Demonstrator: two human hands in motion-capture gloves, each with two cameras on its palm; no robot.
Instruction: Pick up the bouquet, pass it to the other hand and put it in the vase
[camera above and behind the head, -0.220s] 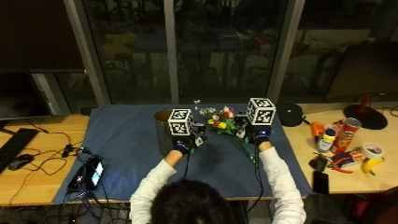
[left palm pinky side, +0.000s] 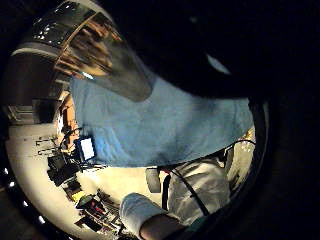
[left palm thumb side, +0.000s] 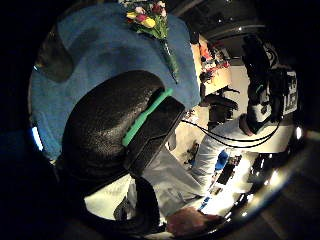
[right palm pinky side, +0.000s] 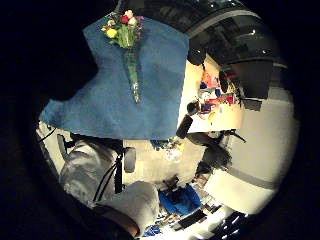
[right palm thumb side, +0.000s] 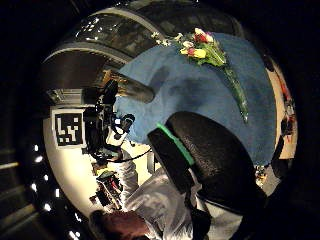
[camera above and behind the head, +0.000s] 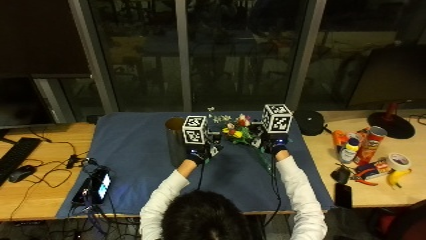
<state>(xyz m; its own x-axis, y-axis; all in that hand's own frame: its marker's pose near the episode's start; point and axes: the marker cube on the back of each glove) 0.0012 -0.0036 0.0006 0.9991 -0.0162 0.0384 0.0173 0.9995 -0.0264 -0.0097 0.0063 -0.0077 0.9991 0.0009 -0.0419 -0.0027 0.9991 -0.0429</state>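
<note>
Red, yellow and pink flowers on long green stems, the bouquet (camera above and behind the head: 238, 133), lying flat on the blue cloth (camera above and behind the head: 133, 150) over the wooden table (camera above and behind the head: 40, 190). Blooms toward the window, stems running back toward the person, as seen in the right little finger side palm view (right palm pinky side: 128, 45) and the left thumb side palm view (left palm thumb side: 152, 25). Free on the cloth in both, with no finger touching it.

Just beside the blooms on the person's left, a tall dull metal vase (camera above and behind the head: 176, 140), upright on the cloth, close and large in the left little finger side palm view (left palm pinky side: 102, 57).

Raised above the cloth, the left hand (camera above and behind the head: 197, 156) in front of the vase and the right hand (camera above and behind the head: 276, 146) over the stem end, bouquet between the two and beneath them. Fingers mostly hidden in every view; cannot tell whether spread or curled on either hand.

Farther right on the bare wood, a red snack tube (camera above and behind the head: 368, 145), a roll of tape (camera above and behind the head: 398, 161) and a banana (camera above and behind the head: 397, 178). On the far left, a black keyboard (camera above and behind the head: 14, 152) and a mouse (camera above and behind the head: 20, 173).
</note>
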